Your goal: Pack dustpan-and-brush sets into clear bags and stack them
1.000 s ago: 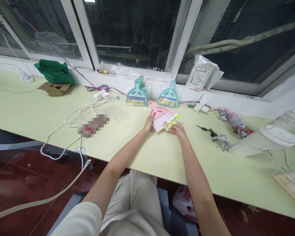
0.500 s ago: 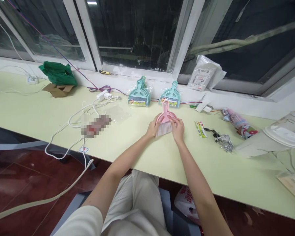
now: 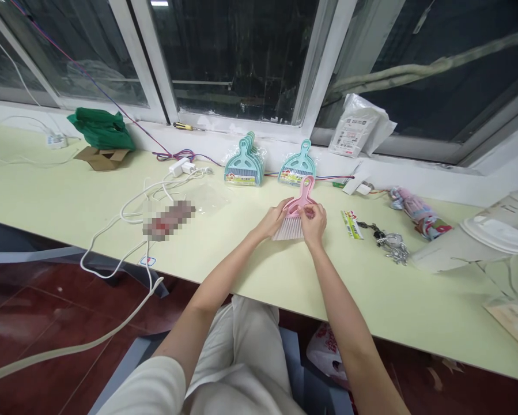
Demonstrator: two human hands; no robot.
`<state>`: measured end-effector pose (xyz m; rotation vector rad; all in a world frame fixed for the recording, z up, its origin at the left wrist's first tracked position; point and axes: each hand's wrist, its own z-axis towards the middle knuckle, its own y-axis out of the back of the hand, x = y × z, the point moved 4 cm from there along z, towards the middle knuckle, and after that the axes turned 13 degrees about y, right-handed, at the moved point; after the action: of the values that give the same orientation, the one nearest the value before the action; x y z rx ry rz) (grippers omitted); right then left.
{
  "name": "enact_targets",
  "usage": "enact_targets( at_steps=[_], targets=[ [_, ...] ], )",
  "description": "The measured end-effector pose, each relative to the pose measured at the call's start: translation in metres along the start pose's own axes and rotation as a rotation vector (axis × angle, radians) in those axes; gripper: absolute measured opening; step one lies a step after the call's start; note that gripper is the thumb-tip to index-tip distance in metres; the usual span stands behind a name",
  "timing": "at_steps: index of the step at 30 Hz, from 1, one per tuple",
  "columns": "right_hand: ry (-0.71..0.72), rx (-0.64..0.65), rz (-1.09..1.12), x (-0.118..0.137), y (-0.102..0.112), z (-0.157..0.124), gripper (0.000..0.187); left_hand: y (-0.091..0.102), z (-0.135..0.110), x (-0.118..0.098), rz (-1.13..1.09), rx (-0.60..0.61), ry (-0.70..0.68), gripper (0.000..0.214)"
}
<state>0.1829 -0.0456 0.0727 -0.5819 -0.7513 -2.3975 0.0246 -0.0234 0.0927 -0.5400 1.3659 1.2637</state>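
Left hand [image 3: 274, 219] and right hand [image 3: 314, 223] both grip the pink mini brush [image 3: 288, 229]; paper label [image 3: 351, 224] lies at three o'clock, apart.

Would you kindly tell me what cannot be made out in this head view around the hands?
Head view:
1. pink brush set: its middle is covered by the left hand and right hand.
2. label card: print too small to read.
3. pixelated thing left of the hands: blurred out.
4. white lidded containers: cut off by the right edge.
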Motion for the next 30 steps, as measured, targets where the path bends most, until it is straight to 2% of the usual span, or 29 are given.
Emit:
enact_targets(
  at_steps=[4,8,16,21,24,27,30],
  targets=[
    [-0.009,0.071,0.038,-0.008,0.001,0.004,0.024,0.005,0.003,-0.006,0.06,0.018,0.007,0.047],
    [0.004,0.121,0.01,-0.014,0.002,0.005,0.025,0.002,0.006,0.003,0.103,-0.014,0.014,0.052],
    [-0.002,0.027,-0.029,-0.004,-0.001,0.004,0.024,0.005,0.012,0.014,0.124,-0.237,0.067,0.037],
    [-0.039,-0.03,-0.073,0.007,0.002,-0.002,0.024,0.004,0.01,0.019,0.118,-0.266,0.071,0.036],
    [-0.056,-0.051,-0.092,0.02,0.0,-0.007,0.026,0.013,0.013,0.02,0.125,-0.339,0.109,0.037],
    [-0.05,0.013,-0.108,0.031,-0.005,-0.006,0.027,0.028,0.021,0.017,0.2,-0.462,0.173,0.037],
    [-0.087,0.113,-0.233,0.019,0.0,0.001,0.028,0.043,0.03,0.02,0.302,-0.536,0.263,0.038]
  ],
)
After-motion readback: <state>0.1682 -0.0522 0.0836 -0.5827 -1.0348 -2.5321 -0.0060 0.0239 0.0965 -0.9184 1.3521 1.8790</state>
